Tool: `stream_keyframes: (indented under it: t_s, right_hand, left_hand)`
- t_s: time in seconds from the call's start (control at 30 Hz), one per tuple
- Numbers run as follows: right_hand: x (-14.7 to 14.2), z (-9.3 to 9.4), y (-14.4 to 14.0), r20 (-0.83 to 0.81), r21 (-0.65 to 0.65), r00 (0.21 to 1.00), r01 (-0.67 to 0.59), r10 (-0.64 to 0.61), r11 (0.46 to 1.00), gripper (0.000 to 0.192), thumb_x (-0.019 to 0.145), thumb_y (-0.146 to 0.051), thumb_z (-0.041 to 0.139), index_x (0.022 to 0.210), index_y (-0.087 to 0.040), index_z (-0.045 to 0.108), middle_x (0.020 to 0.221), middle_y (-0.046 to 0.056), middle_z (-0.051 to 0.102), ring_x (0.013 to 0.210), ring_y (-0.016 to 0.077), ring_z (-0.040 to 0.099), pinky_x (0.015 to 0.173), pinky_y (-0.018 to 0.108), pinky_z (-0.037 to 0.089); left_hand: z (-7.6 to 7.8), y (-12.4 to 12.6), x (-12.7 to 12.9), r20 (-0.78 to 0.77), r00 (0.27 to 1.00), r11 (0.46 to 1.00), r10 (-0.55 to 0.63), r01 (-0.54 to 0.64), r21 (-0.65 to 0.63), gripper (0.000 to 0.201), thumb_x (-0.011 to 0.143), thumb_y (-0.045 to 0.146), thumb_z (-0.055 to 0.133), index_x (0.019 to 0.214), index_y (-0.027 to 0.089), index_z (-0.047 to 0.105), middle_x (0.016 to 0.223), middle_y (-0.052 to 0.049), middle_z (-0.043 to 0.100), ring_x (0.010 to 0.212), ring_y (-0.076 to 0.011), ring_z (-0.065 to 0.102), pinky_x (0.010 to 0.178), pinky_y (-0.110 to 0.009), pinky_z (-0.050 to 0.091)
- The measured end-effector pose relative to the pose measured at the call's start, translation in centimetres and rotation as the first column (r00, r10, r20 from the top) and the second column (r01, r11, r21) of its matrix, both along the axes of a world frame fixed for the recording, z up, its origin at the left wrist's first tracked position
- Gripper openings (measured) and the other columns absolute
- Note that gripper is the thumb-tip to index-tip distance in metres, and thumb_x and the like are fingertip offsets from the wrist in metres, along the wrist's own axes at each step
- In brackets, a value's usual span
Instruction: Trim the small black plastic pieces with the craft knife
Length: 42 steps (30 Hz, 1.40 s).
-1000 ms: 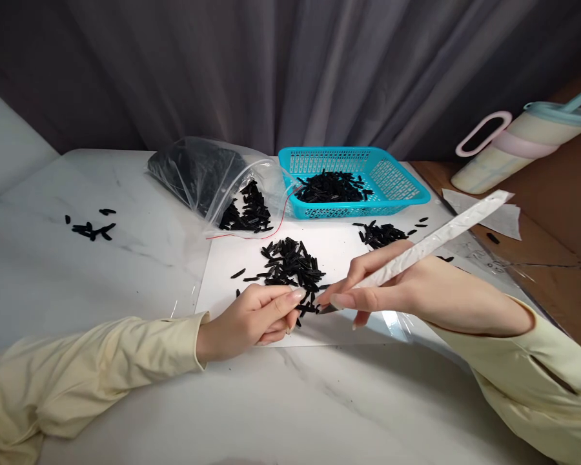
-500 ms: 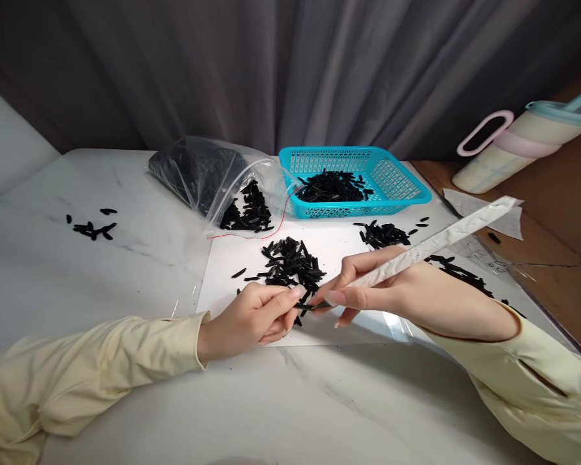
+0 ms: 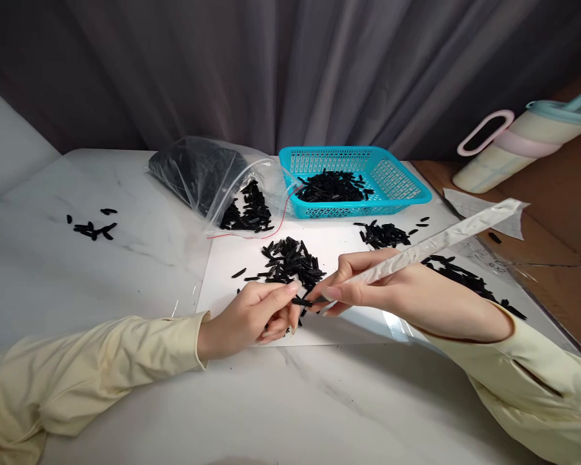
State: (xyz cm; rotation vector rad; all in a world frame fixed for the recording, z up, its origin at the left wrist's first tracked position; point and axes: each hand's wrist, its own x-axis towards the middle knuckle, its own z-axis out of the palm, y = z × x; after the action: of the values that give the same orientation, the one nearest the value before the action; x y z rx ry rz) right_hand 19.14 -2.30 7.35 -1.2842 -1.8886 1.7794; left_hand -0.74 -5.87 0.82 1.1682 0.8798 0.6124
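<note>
Left hand (image 3: 244, 318) pinches one small black piece (image 3: 301, 301); right hand (image 3: 392, 290) grips a wrapped blade (image 3: 430, 244), pile (image 3: 290, 261) at twelve o'clock. Piece looks light, stiff, slippery; best held mid-length.

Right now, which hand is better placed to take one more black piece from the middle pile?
Probably the left hand. Its fingers pinch one small black piece at the near edge of the middle pile. The right hand is full: it grips the long wrapped tool.
</note>
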Motion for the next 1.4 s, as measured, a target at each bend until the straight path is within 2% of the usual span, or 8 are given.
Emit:
stream_keyframes:
  t_s: [0.27,0.5,0.83,1.07,1.3,1.4]
  right_hand:
    - [0.04,0.22,-0.14,0.055,0.071,0.998,0.007,-0.011,0.997,0.021,0.080,-0.034,0.059,0.064,-0.019,0.056,0.084,0.002,0.070,0.089,0.0218,0.064,0.081,0.030,0.047]
    - [-0.32,0.48,-0.31,0.149,0.186,0.987,0.033,-0.061,0.982,0.030,0.072,-0.048,0.063,0.062,-0.020,0.060,0.075,0.003,0.069,0.083,0.0235,0.064,0.075,0.029,0.049]
    - [-0.42,0.13,-0.57,0.161,0.172,0.985,0.032,-0.060,0.985,0.027,0.077,-0.045,0.060,0.063,-0.021,0.058,0.076,0.001,0.069,0.085,0.0215,0.063,0.072,0.027,0.046]
    - [-0.56,0.04,-0.53,0.100,0.151,0.993,0.041,-0.057,0.988,0.025,0.076,-0.040,0.062,0.061,-0.021,0.056,0.076,0.001,0.069,0.087,0.0218,0.063,0.073,0.027,0.048]
    - [-0.64,0.08,-0.59,0.041,0.123,0.997,0.061,-0.067,0.990,0.017,0.076,-0.029,0.062,0.062,-0.020,0.060,0.092,0.001,0.070,0.089,0.0193,0.064,0.076,0.025,0.048]
    - [-0.61,0.01,-0.63,0.038,0.131,0.997,0.061,-0.067,0.989,0.017,0.077,-0.030,0.062,0.063,-0.020,0.060,0.092,0.001,0.070,0.089,0.0195,0.064,0.076,0.026,0.048]
  left_hand:
    - [-0.17,0.13,-0.09,0.011,0.999,0.999,-0.032,0.032,0.022,0.041,0.091,0.037,0.036,0.059,0.014,0.047,0.040,0.007,0.032,0.037,-0.0056,0.029,0.041,-0.022,0.024]
    - [-0.23,0.12,0.03,0.016,1.000,1.000,-0.014,0.014,0.016,0.039,0.091,0.038,0.037,0.060,0.015,0.044,0.041,0.009,0.028,0.036,-0.0043,0.026,0.039,-0.020,0.023]
    - [-0.24,0.18,0.20,0.015,1.000,1.000,-0.004,0.004,0.010,0.040,0.091,0.040,0.037,0.059,0.015,0.043,0.041,0.008,0.029,0.035,-0.0044,0.027,0.039,-0.020,0.023]
    - [-0.20,0.32,0.01,0.046,0.999,0.999,-0.014,0.016,-0.049,0.047,0.090,0.042,0.030,0.062,0.012,0.053,0.038,0.003,0.038,0.039,-0.0080,0.034,0.045,-0.024,0.028]
    - [-0.59,0.34,-0.35,0.120,0.993,0.998,-0.016,0.023,-0.052,0.037,0.087,0.032,0.032,0.068,0.011,0.057,0.042,0.002,0.041,0.042,-0.0090,0.036,0.048,-0.024,0.030]
    - [-0.50,0.33,-0.36,0.138,0.990,0.999,-0.025,0.029,-0.032,0.034,0.086,0.029,0.032,0.068,0.011,0.056,0.044,0.002,0.041,0.042,-0.0090,0.036,0.048,-0.025,0.030]
